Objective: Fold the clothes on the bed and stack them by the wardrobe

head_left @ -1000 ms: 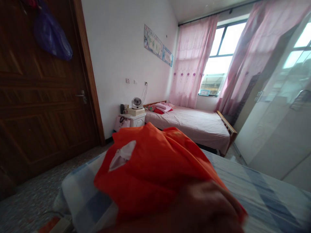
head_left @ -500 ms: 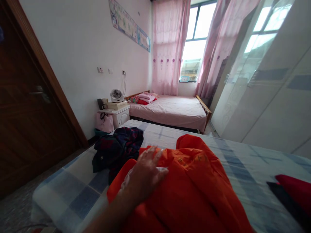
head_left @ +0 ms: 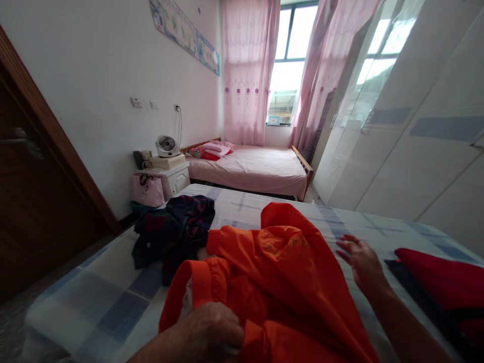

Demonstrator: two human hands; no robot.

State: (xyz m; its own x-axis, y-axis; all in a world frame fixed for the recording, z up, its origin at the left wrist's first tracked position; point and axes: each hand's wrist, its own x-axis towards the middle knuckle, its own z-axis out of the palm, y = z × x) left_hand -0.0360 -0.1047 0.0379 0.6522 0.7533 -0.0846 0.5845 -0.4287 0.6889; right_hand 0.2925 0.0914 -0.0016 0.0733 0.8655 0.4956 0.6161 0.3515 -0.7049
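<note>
An orange jacket (head_left: 280, 282) with small lettering lies rumpled on the bed in front of me. At its near left, beside an opening edged by a wide band with pale lining inside, my left hand (head_left: 212, 327) has its fingers curled into the orange cloth. My right hand (head_left: 361, 259) hovers over the sheet just right of the jacket, fingers loosely apart and holding nothing. A dark plaid garment (head_left: 174, 227) lies crumpled beyond the jacket's left side.
The blue-and-white checked bed (head_left: 124, 312) spreads under the clothes. Folded red and black clothes (head_left: 442, 282) lie at right. Farther off are a pink bed (head_left: 257, 166), a nightstand (head_left: 177, 181) with a fan (head_left: 167, 146), a wooden door (head_left: 38, 191) and a pale wardrobe (head_left: 381, 166).
The hand that lay open over the jacket is gone from there; my left hand now grips lower down. My right hand has come into view at right. The camera view has turned rightward.
</note>
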